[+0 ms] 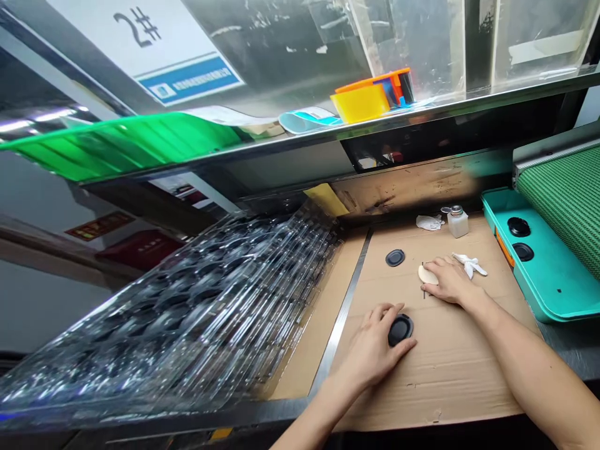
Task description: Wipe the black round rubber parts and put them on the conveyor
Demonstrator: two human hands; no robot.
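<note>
Grasping a black disc (400, 330) in our left hand (370, 350), we rest our open right hand (450, 281) on a pale disc (426, 275), the cardboard sheet (450, 387) giving both firm footing.

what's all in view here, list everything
cardboard sheet: 1, tan, on the bench
black oval pads: 2, black, on the cardboard, one under the left hand
pale oval piece: 1, cream, under the right hand
crumpled cloth: 1, white, right of the right hand
tissue: 1, white, far edge of the cardboard
glass bottle: 1, clear with metal cap, beside the tissue
teal machine base: 1, teal, right of the cardboard
round black parts: 2, black, on the teal machine base
ribbed belt: 1, green, beyond the teal machine base
plastic trays: stack, clear, left of the cardboard
plastic sheet: 1, green, on the shelf
bins: several, yellow and orange, on the shelf
sign: 1, white and blue, above the shelf
left hand: 1, on the nearer black oval pad
right hand: 1, on the pale oval piece
</note>
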